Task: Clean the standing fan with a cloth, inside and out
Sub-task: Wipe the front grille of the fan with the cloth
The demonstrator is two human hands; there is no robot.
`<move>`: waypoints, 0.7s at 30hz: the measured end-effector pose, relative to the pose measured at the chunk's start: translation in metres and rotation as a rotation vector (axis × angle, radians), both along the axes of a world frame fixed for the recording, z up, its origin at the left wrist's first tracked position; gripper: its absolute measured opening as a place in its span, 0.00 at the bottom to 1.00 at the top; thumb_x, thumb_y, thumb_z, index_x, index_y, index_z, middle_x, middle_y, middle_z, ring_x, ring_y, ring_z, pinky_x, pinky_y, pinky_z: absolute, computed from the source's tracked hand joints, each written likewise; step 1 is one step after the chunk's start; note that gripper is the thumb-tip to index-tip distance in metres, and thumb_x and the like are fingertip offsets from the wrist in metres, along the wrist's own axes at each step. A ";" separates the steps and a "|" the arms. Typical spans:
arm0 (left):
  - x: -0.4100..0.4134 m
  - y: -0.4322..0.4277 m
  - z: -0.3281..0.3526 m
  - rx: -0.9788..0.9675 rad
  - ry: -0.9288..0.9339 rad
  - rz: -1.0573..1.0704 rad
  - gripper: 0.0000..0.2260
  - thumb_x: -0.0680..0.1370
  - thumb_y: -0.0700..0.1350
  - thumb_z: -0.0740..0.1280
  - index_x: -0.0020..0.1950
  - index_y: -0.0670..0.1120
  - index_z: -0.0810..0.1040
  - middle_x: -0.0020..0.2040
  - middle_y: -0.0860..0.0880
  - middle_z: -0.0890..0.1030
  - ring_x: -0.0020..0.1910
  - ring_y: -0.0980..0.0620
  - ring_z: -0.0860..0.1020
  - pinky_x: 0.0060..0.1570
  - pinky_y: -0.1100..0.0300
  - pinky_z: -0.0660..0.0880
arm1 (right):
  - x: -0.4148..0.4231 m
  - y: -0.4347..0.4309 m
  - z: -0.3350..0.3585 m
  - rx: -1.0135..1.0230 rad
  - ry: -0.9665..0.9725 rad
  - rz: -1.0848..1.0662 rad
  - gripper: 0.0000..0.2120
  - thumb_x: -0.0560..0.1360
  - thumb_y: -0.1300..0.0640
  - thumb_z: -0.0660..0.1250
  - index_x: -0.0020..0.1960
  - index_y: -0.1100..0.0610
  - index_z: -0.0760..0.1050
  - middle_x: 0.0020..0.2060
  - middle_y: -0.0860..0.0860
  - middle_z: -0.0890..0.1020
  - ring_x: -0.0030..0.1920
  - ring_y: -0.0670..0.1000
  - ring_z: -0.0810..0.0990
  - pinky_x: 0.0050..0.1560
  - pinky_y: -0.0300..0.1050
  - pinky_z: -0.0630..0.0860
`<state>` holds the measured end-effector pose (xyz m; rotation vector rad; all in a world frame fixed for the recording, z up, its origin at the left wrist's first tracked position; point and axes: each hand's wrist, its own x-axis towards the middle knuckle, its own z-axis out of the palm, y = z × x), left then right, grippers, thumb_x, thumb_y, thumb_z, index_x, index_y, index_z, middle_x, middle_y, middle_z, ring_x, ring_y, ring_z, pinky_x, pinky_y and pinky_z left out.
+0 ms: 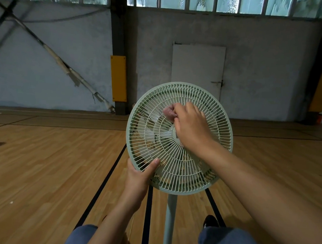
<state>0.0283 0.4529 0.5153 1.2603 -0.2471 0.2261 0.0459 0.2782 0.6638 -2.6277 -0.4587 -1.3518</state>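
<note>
Standing fan (170,213) upright on wood floor (40,171), front grille (191,172) closed. Left hand (138,177) grips lower rim. Right hand (189,123) bunches pink cloth (168,112) against upper spokes — best wipe along spokes, hub outward, light pressure, rim braced.

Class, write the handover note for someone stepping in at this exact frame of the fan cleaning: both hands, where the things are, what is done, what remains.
Left hand: grips the lower left rim of the front grille, thumb on the front, steadying the fan head.
Right hand: holds the pinkish cloth bunched against the upper part of the grille, just above the hub.
Standing fan: upright on the wooden floor, between the person's knees, grille still mounted, blades behind it.
Done: outside wiping of the front grille is under way; how much is covered cannot be told.
Left: the rest of the grille, pole, base, and the inside, which looks unopened.
</note>
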 end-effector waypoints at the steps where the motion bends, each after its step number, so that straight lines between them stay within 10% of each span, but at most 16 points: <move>1: 0.000 0.000 0.000 -0.001 0.001 0.000 0.32 0.73 0.51 0.80 0.73 0.55 0.70 0.65 0.46 0.85 0.59 0.44 0.87 0.60 0.35 0.84 | 0.003 0.001 0.007 0.011 -0.001 -0.001 0.13 0.84 0.59 0.61 0.68 0.53 0.71 0.60 0.52 0.76 0.61 0.52 0.74 0.66 0.53 0.73; 21: 0.011 0.009 -0.009 0.029 0.024 0.004 0.31 0.76 0.52 0.80 0.75 0.51 0.71 0.62 0.46 0.86 0.56 0.45 0.89 0.55 0.38 0.86 | 0.017 0.007 0.032 0.064 0.040 0.024 0.11 0.83 0.61 0.61 0.64 0.55 0.72 0.59 0.54 0.75 0.59 0.54 0.74 0.65 0.56 0.74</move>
